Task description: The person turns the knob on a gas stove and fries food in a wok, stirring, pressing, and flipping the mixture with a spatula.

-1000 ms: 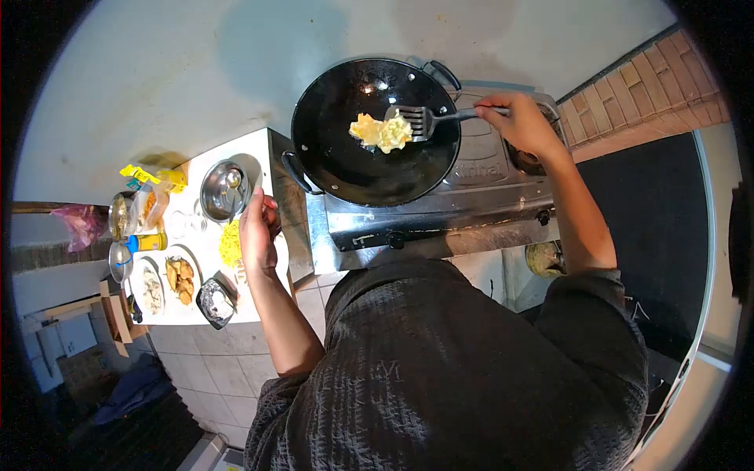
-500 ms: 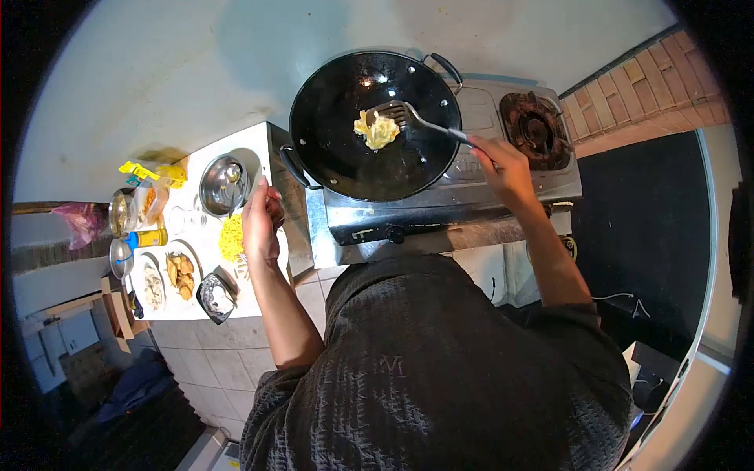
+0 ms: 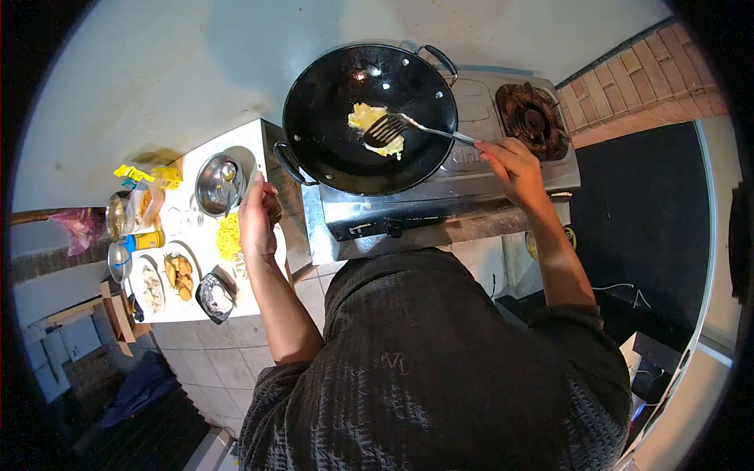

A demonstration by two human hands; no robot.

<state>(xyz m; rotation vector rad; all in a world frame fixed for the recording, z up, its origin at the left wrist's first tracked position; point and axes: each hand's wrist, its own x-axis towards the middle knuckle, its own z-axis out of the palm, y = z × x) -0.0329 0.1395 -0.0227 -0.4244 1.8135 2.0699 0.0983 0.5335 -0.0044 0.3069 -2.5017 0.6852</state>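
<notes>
My right hand (image 3: 514,169) is closed round the handle of a slotted spatula (image 3: 428,127), which reaches into a black wok (image 3: 330,145) on the stove. Its slotted head rests on a yellow-white piece of egg (image 3: 365,116), covering part of it. The egg lies flattened near the middle of the wok. My left hand (image 3: 258,224) hovers over the right edge of the white side table, just left of the wok's near handle. One finger points up while the others are loosely bent, and nothing shows in them.
A silver stove (image 3: 471,200) has a rusty second burner (image 3: 536,122) at right. On the white table (image 3: 251,141) are a metal bowl (image 3: 206,187) with a spoon, yellow shreds (image 3: 228,235), a plate of browned pieces (image 3: 181,275), a black dish (image 3: 214,294) and a yellow-capped jar (image 3: 147,239).
The spatula head has moved down and left onto the egg, which now lies flatter and more spread out. My left hand has stayed almost in place.
</notes>
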